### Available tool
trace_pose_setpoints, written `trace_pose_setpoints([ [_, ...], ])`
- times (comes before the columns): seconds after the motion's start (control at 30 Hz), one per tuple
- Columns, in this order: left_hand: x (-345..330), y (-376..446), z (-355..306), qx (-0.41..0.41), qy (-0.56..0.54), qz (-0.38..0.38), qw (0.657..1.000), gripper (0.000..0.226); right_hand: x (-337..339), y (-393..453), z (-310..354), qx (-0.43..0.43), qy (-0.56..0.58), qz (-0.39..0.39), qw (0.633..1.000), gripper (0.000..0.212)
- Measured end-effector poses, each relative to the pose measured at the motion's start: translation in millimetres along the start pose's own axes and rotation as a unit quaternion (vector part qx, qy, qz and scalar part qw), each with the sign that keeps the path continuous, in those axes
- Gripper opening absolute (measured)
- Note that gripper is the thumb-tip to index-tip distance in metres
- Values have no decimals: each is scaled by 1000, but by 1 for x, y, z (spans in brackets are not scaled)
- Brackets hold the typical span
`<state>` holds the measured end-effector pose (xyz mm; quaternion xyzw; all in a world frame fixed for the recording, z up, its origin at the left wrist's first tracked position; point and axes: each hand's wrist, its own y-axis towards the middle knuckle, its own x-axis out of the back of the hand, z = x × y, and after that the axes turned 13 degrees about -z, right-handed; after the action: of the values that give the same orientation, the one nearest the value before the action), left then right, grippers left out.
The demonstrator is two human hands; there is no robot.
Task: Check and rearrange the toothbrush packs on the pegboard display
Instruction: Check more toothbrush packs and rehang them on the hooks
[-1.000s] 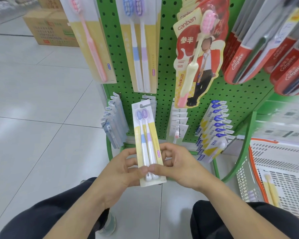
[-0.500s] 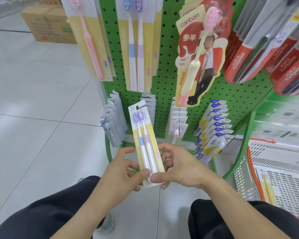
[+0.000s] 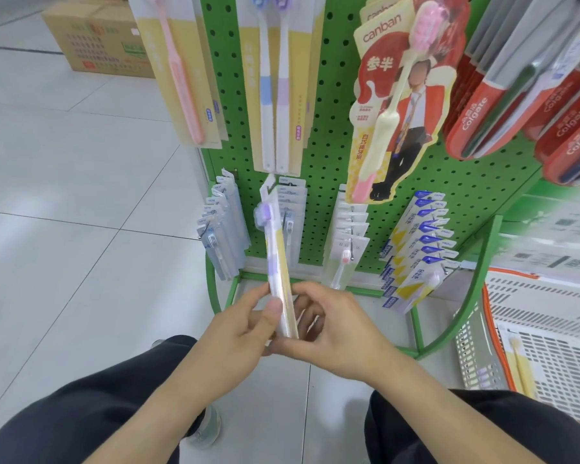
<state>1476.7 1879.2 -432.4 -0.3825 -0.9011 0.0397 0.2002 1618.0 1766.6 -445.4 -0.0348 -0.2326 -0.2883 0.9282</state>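
Head view, near first: left hand (image 3: 245,324) and right hand (image 3: 332,329) both hold one toothbrush pack (image 3: 278,262) at its lower end, just in front of the base of the green pegboard (image 3: 332,152). Left grip is clamped on the pack, thumb on the near face and fingers behind; right grip is curled round the bottom edge from the other side, though its fingertips are partly hidden. Pack is turned nearly edge-on to the camera, tilted slightly, hang tab up, purple brush head showing near the top. Judged step: inspecting the pack before rehanging. To do it well, keep the pinch low on the card so the hang hole stays free, turn it face-out to match its neighbours, then line the hole with a peg rather than pushing the card against the board. Thin card will likely flex, so support from both sides helps. Just behind the pack, low on the pegboard, hang rows of grey-white packs (image 3: 221,226) and blue-yellow packs (image 3: 419,242), crowded, easy to knock. Higher on the pegboard hangs a matching twin pack (image 3: 275,95) with blue and purple brushes, probably the right peg for this one. Right of the pegboard sits a white basket (image 3: 546,316); far left of it, a cardboard box (image 3: 98,38) on the floor.
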Motion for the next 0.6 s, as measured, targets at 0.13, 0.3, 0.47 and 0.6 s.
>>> trace_pose_setpoints([
  [0.13, -4, -3, 3, 43, -8, -24, 999, 29, -3, -2, -5, 47, -22, 44, 998, 60],
  [0.3, 2, -2, -4, 128, -127, 9, 983, 33, 4, 1, -8, 20, -42, 93, 995, 72],
  [0.47, 3, -2, -4, 121, -110, 3, 986, 38, 5, 6, -3, -35, -13, 51, 998, 85],
  [0.6, 6, 0, 2, 78, -13, 13, 997, 28, 11, 11, -1, -85, 11, 44, 995, 109],
])
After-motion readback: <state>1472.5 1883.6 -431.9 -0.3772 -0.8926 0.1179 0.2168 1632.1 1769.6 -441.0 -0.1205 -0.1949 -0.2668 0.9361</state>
